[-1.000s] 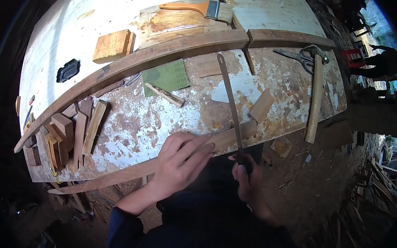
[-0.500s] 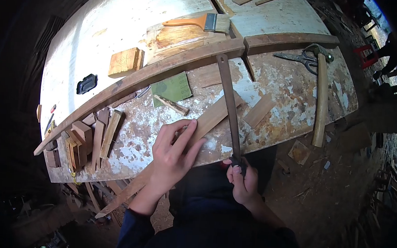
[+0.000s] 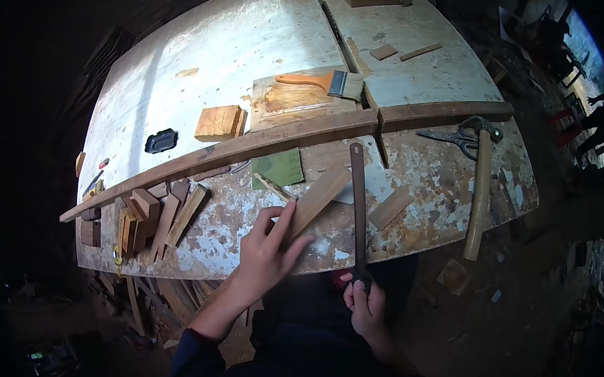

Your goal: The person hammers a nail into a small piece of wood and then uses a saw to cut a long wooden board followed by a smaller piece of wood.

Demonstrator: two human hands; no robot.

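My left hand [image 3: 265, 250] grips a flat wooden strip [image 3: 321, 195] over the near edge of the workbench, fingertips at its left side and thumb on the other. The strip's lower part is hidden behind that hand and forearm. In my right hand [image 3: 366, 306], at the bench edge, is the dark handle of a long flat file [image 3: 357, 206], its blade pointing away from me over the bench. A thin stick [image 3: 274, 185] and a green sandpaper sheet [image 3: 279, 168] lie beyond my left fingers. Right of the file rests a short flat wood piece [image 3: 389, 208].
A long wooden rail [image 3: 270, 146] crosses the bench [image 3: 201, 248]. Beyond it are a wood block [image 3: 217, 122], a paintbrush [image 3: 308, 81] and a black tray [image 3: 161, 141]. Scissors [image 3: 465, 140] and a hammer [image 3: 478, 199] lie right; wood offcuts [image 3: 147, 213] stand left.
The view has tilted up, so the bench sits lower in it. The strip's far end has shifted left, from under the file to beside it. Both hands keep their holds.
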